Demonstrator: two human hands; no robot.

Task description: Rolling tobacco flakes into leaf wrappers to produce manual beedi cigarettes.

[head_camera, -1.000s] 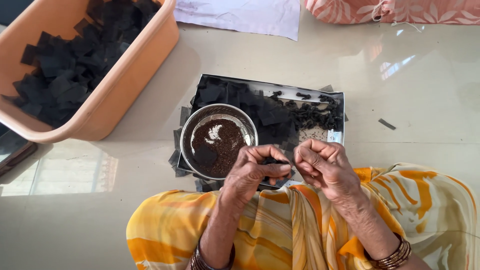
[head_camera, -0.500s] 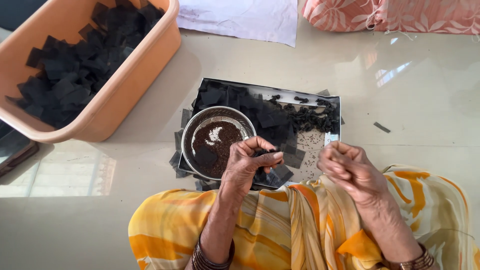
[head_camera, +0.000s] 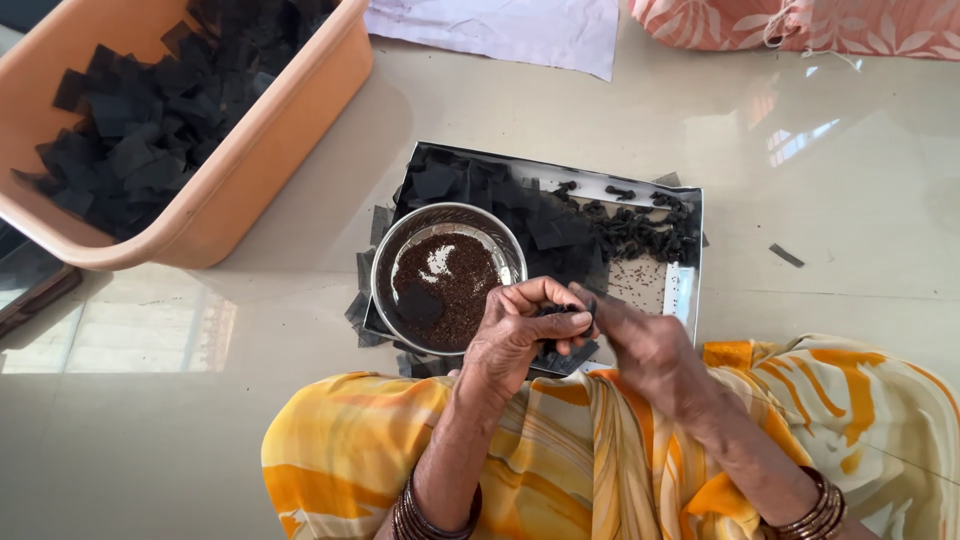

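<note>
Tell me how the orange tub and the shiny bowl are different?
The tub is orange, boxy and big; the bowl is silver, round and much smaller. The tub holds a heap of black squares; the bowl holds tiny dark seeds with one black square on top. The tub sits on the floor, far from the hands; the bowl sits on a metal tray, right beside the left hand. Both are open on top.

Bright daylight fills the scene, and the glossy floor mirrors window glare at the left and upper right. Shadows are soft, falling beneath the orange tub and steel bowl. The right hand is motion-blurred; the rest stays sharp.
</note>
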